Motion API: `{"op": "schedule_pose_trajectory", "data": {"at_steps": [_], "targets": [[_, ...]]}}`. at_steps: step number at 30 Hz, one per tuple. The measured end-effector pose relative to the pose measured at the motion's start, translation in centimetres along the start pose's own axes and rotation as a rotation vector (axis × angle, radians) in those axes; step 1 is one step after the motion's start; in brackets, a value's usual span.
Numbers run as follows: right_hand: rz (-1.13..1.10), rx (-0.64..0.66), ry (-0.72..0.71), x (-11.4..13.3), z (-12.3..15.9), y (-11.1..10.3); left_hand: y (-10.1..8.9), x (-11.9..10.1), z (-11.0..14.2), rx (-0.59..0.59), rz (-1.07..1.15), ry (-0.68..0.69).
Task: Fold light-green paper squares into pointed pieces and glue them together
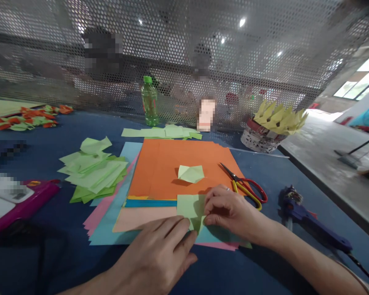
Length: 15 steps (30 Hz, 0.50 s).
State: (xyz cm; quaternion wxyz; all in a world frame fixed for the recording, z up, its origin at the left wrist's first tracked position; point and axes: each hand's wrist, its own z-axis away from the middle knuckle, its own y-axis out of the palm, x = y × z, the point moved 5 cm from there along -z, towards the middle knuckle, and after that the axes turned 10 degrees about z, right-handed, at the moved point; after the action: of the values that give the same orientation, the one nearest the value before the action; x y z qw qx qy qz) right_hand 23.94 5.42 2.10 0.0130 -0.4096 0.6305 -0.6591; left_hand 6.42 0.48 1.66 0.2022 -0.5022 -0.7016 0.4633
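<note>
A light green square of paper [187, 205] lies over the front edge of a stack of coloured sheets, its lower right corner folded up. My right hand [229, 209] pinches the paper's right side between thumb and fingers. At its lower left edge, my left hand [164, 248] rests with fingers extended, the fingertips touching the paper. Just beyond, a creased light green piece [191, 174] sits on the orange sheet [162, 164] on top of the stack. Scissors [249, 186] with red and yellow handles lie right of it, partly behind my right hand.
A pile of green paper squares [95, 170] is at left, near a magenta-edged device [33, 200]. Green strips [162, 132] and a green bottle [149, 102] stand behind. To the right are a blue glue gun [316, 223] and a round container with yellow folded points [264, 131]. A perforated metal screen [178, 41] rises behind.
</note>
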Motion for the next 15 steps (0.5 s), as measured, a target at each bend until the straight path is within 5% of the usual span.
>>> {"op": "schedule_pose_trajectory", "data": {"at_steps": [7, 15], "targets": [[0.051, -0.044, 0.231, 0.36, 0.16, 0.70, -0.02, -0.03, 0.28, -0.034, -0.003, -0.008], [0.080, -0.058, 0.277, 0.46, 0.06, 0.79, -0.21, -0.27, 0.57, -0.071, -0.019, -0.012]]}}
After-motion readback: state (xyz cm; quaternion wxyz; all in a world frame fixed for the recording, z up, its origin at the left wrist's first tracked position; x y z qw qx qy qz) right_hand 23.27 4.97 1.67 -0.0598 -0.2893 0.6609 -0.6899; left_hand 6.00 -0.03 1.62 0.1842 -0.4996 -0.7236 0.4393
